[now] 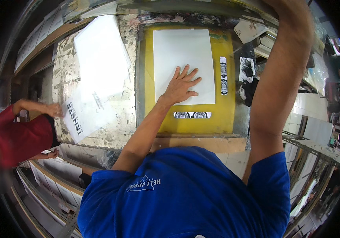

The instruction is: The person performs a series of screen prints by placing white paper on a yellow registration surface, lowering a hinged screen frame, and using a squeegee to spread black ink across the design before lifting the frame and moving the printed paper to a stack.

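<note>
My left hand [181, 86] lies palm down with its fingers spread on a white sheet [182, 47]. Under the sheet is a yellow board [221, 111] with a dark border. Two short paper strips with black round prints are on the board: one upright strip [223, 75] right of the sheet, one level strip [192, 115] below it. My right forearm [283, 79] rises along the right side to the top edge, where the hand is cut off. A dark frame edge [213, 8] crosses the top near that wrist; whether the hand touches it is hidden.
Left of the board, loose white sheets [100, 55] lie on a paint-spattered table [124, 115]. A co-worker in red [23, 135] has one hand at a printed sheet [83, 115]. A black-smeared paper [247, 69] lies right of the board. Metal racks [316, 148] stand at the right.
</note>
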A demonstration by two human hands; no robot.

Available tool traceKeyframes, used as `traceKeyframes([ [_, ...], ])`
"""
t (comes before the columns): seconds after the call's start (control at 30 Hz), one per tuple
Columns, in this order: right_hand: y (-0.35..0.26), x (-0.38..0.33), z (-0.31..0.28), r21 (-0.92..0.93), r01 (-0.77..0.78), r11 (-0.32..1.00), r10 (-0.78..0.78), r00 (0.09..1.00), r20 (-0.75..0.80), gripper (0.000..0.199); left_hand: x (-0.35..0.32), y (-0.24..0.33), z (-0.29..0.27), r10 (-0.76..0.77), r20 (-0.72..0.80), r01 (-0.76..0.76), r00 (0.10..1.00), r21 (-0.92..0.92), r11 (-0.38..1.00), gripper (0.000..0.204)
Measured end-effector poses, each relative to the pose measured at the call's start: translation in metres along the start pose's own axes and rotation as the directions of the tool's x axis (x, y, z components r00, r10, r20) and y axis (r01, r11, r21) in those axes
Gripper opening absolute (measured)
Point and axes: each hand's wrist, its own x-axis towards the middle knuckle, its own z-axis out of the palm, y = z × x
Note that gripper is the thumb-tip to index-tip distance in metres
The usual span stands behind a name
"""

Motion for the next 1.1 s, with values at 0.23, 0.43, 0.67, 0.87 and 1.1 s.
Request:
traceKeyframes([
  [0.23, 0.006, -0.001, 0.004, 0.052, 0.005, 0.999, -0.006, 1.000, 0.016, 0.045, -0.001, 0.022, 0.010, 0.022, 0.039, -0.022, 0.999, -0.001, 1.000, 0.069],
  [0.43, 0.007, -0.007, 0.003, -0.043, 0.066, 0.997, -0.067, 0.997, -0.030, 0.044, -0.001, 0.032, 0.018, 0.063, 0.038, -0.063, 0.997, -0.007, 0.998, 0.070],
  [0.67, 0.002, -0.019, 0.009, -0.049, 0.107, 0.993, -0.110, 0.992, -0.058, 0.044, -0.004, 0.036, 0.020, 0.080, 0.041, -0.081, 0.996, 0.009, 0.997, 0.069],
  [0.87, 0.005, -0.019, 0.019, -0.052, 0.175, 0.983, -0.180, 0.978, -0.110, 0.042, -0.006, 0.033, 0.015, 0.097, 0.027, -0.098, 0.995, 0.023, 0.995, 0.068],
  [1.1, -0.017, -0.035, 0.027, -0.118, -0.100, 0.988, 0.099, 0.995, -0.013, 0.044, -0.036, 0.053, -0.073, -0.306, -0.610, -0.093, 0.731, -0.534, 0.841, 0.081],
])
